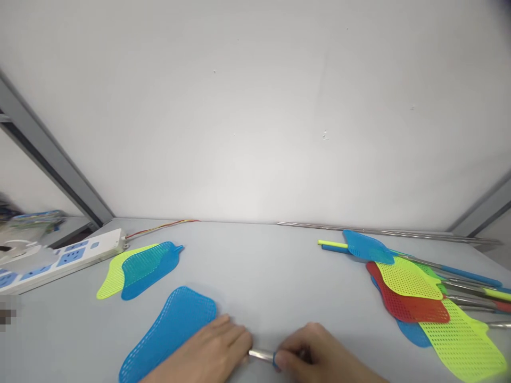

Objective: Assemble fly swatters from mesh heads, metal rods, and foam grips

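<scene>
A blue mesh fly-swatter head [167,330] lies flat on the grey table [259,276] at the bottom left of centre. My left hand [211,354] rests on its narrow end, fingers curled over it. My right hand [315,354] is closed round a thin silver metal rod [261,354] with a blue tip, which bridges the small gap between the two hands. The joint between rod and head is hidden under my left fingers.
Two loose swatter heads, blue [149,266] over yellow-green [114,274], lie at the left. A white power strip [59,260] sits at the far left. Several assembled swatters [415,292] are piled at the right. Bare metal rods [379,231] lie along the back wall.
</scene>
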Demonstrator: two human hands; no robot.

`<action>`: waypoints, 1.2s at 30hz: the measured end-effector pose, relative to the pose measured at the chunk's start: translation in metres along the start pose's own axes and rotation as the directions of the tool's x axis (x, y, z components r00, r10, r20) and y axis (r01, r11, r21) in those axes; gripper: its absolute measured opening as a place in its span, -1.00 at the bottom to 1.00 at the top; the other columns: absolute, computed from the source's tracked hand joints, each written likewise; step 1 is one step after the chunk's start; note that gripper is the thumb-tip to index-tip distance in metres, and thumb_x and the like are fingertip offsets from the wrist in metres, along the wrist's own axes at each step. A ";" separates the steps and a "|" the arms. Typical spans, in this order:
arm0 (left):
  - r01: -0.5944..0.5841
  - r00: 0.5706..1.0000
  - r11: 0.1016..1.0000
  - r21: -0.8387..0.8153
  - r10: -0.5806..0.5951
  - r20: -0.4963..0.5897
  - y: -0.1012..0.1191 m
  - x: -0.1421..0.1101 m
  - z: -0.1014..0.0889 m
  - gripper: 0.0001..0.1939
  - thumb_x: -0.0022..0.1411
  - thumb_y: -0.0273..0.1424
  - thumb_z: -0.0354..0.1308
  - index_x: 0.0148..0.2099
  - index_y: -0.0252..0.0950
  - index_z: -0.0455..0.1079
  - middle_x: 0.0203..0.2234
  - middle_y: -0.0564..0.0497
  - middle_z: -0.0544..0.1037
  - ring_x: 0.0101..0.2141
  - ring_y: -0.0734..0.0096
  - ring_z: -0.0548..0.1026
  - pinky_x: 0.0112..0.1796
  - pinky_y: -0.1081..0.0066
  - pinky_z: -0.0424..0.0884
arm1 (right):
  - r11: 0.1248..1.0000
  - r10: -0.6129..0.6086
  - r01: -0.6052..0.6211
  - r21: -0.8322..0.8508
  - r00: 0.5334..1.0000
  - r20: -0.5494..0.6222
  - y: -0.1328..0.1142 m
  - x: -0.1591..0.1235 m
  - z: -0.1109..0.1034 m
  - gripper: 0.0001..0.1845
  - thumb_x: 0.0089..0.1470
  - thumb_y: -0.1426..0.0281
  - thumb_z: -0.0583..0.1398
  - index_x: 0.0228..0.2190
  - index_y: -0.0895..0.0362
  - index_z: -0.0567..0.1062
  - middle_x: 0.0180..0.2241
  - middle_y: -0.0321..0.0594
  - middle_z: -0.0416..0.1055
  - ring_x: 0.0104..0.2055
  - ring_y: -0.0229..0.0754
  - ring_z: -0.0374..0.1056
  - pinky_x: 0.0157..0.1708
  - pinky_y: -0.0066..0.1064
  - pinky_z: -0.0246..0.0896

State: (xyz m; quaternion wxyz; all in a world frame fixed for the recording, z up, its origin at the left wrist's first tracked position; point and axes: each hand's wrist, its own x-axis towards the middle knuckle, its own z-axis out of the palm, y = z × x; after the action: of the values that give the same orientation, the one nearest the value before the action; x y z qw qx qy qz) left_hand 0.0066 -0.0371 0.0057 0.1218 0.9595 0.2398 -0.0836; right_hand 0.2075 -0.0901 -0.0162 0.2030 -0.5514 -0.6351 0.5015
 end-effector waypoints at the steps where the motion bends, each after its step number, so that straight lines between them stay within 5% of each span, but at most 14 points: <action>1: 0.000 0.999 0.999 -0.035 -0.001 -0.053 -0.005 -0.001 -0.005 -0.78 0.20 -0.57 -0.10 -0.24 -0.23 0.32 -0.34 0.02 0.45 -0.29 0.34 0.40 -0.10 0.30 0.23 | 1.000 -0.016 0.015 -0.025 1.000 -0.026 -0.003 -0.001 -0.004 -0.74 -0.06 0.44 0.03 -0.71 0.18 0.29 -0.71 -0.42 -0.09 -0.62 -0.40 -0.12 -0.67 -0.52 -0.25; 4: 0.039 0.951 0.997 -0.066 -0.058 -0.304 -0.028 -0.006 -0.017 -0.73 0.23 -0.32 -0.05 -0.01 -0.10 0.25 -0.02 -0.02 0.30 -0.04 0.20 0.26 -0.04 0.23 0.21 | 0.989 -0.014 -0.014 -0.149 0.982 -0.190 -0.011 -0.007 -0.022 -0.72 0.02 0.26 0.05 -0.48 0.12 0.50 -0.58 -0.35 0.26 -0.47 -0.29 0.14 -0.50 -0.52 -0.02; 5: 0.112 0.899 0.990 -0.082 -0.136 -0.417 -0.039 -0.008 -0.021 -0.66 0.22 -0.28 -0.03 0.06 -0.05 0.19 0.07 -0.02 0.19 0.05 0.14 0.16 0.02 0.16 0.13 | 0.977 -0.025 -0.032 -0.210 0.965 -0.261 -0.012 -0.010 -0.029 -0.70 0.04 0.21 0.04 -0.43 0.09 0.50 -0.50 -0.31 0.35 -0.39 -0.23 0.21 -0.43 -0.49 0.02; 7: 0.297 0.688 0.925 -0.237 -0.379 -0.619 -0.060 -0.012 -0.028 -0.53 0.18 -0.21 0.01 0.14 -0.04 0.09 0.14 -0.03 0.08 0.11 0.07 0.05 0.07 0.04 0.02 | 0.934 -0.056 -0.068 -0.350 0.941 -0.333 -0.014 -0.013 -0.042 -0.66 0.09 0.16 -0.01 -0.42 0.07 0.47 -0.45 -0.28 0.41 -0.37 -0.18 0.25 -0.39 -0.42 0.04; 8: 0.318 0.610 0.871 -0.374 -0.490 -0.623 -0.068 -0.013 -0.032 -0.44 0.14 -0.16 0.05 0.17 -0.07 0.03 0.14 -0.05 0.09 0.12 0.06 0.05 0.08 0.02 0.01 | 0.907 -0.080 -0.070 -0.416 0.940 -0.333 -0.013 -0.015 -0.047 -0.65 0.11 0.15 -0.02 -0.44 0.08 0.44 -0.48 -0.28 0.40 -0.41 -0.18 0.26 -0.42 -0.41 0.03; 9: 0.283 0.589 0.794 -0.538 -0.587 -0.556 -0.074 -0.015 -0.036 -0.35 0.09 -0.12 0.08 0.19 -0.11 -0.01 0.11 -0.08 0.15 0.10 0.05 0.11 0.06 0.03 0.07 | 0.882 -0.104 -0.059 -0.468 0.943 -0.316 -0.013 -0.016 -0.052 -0.64 0.12 0.15 -0.04 -0.46 0.08 0.42 -0.50 -0.28 0.39 -0.44 -0.18 0.26 -0.44 -0.41 0.02; 11: 0.145 0.694 0.471 -0.870 -0.675 -0.250 -0.078 -0.017 -0.043 -0.40 0.10 -0.08 0.05 0.15 -0.17 0.08 0.02 -0.13 0.31 0.01 0.08 0.29 -0.05 0.13 0.28 | 0.842 -0.157 -0.009 -0.539 0.952 -0.261 -0.011 -0.017 -0.058 -0.66 0.14 0.18 -0.05 -0.45 0.08 0.38 -0.50 -0.29 0.39 -0.44 -0.18 0.27 -0.45 -0.40 0.02; 14: 0.124 0.861 0.029 -0.992 -0.500 0.093 -0.066 -0.017 -0.043 -0.53 0.05 -0.16 0.16 -0.03 -0.30 0.31 -0.17 -0.16 0.49 -0.17 0.12 0.46 -0.16 0.20 0.39 | 0.803 -0.213 0.054 -0.593 0.956 -0.201 -0.005 -0.016 -0.061 -0.71 0.17 0.24 -0.07 -0.40 0.09 0.36 -0.42 -0.27 0.41 -0.38 -0.17 0.30 -0.40 -0.39 0.04; 18: 0.075 0.867 -0.167 -0.983 -0.477 0.147 -0.049 -0.011 -0.028 -0.67 0.01 -0.32 0.25 -0.15 -0.29 0.37 -0.22 -0.09 0.53 -0.21 0.17 0.50 -0.16 0.20 0.42 | 0.754 -0.201 0.038 -0.656 0.964 -0.175 0.004 -0.016 -0.059 -0.69 0.21 0.29 -0.15 -0.44 0.09 0.29 -0.45 -0.26 0.38 -0.40 -0.17 0.29 -0.43 -0.38 0.01; 21: 0.041 0.854 -0.207 -0.977 -0.501 0.142 -0.046 -0.006 -0.017 -0.66 0.00 -0.33 0.26 -0.15 -0.29 0.35 -0.22 -0.09 0.54 -0.22 0.17 0.50 -0.17 0.18 0.43 | 0.707 -0.164 -0.024 -0.707 0.967 -0.197 0.006 -0.017 -0.057 -0.67 0.20 0.28 -0.17 -0.50 0.07 0.24 -0.51 -0.28 0.35 -0.47 -0.16 0.26 -0.50 -0.37 -0.08; 28: 0.033 0.798 -0.136 -0.990 -0.593 0.107 -0.041 -0.005 -0.014 -0.67 -0.03 -0.32 0.29 -0.21 -0.30 0.31 -0.33 -0.04 0.57 -0.29 0.19 0.53 -0.25 0.16 0.49 | 0.717 -0.113 -0.054 -0.695 0.975 -0.193 0.009 -0.016 -0.051 -0.65 0.19 0.25 -0.18 -0.58 0.08 0.14 -0.57 -0.29 0.31 -0.52 -0.18 0.21 -0.53 -0.39 -0.13; 32: 0.061 0.765 -0.077 -0.995 -0.637 0.096 -0.039 -0.006 -0.014 -0.64 -0.07 -0.30 0.30 -0.22 -0.31 0.30 -0.34 -0.03 0.57 -0.28 0.18 0.53 -0.26 0.20 0.50 | 0.758 -0.066 -0.084 -0.647 0.977 -0.204 0.011 -0.013 -0.048 -0.64 0.17 0.24 -0.17 -0.57 0.08 0.19 -0.54 -0.26 0.33 -0.46 -0.16 0.22 -0.47 -0.39 -0.05; 36: 0.077 0.777 -0.058 -0.995 -0.622 0.097 -0.040 -0.006 -0.015 -0.62 -0.05 -0.29 0.29 -0.20 -0.31 0.29 -0.31 -0.04 0.56 -0.27 0.18 0.52 -0.25 0.19 0.50 | 0.822 0.034 -0.142 -0.552 0.979 -0.201 0.009 -0.014 -0.047 -0.64 0.14 0.23 -0.14 -0.56 0.08 0.27 -0.50 -0.25 0.35 -0.37 -0.13 0.25 -0.40 -0.36 0.03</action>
State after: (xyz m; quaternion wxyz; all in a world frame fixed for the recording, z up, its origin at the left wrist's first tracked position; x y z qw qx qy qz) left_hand -0.0160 -0.0008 0.0136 0.6590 0.5000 0.4939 0.2679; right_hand 0.2539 -0.0840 -0.0002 0.0652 -0.6588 -0.7072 0.2482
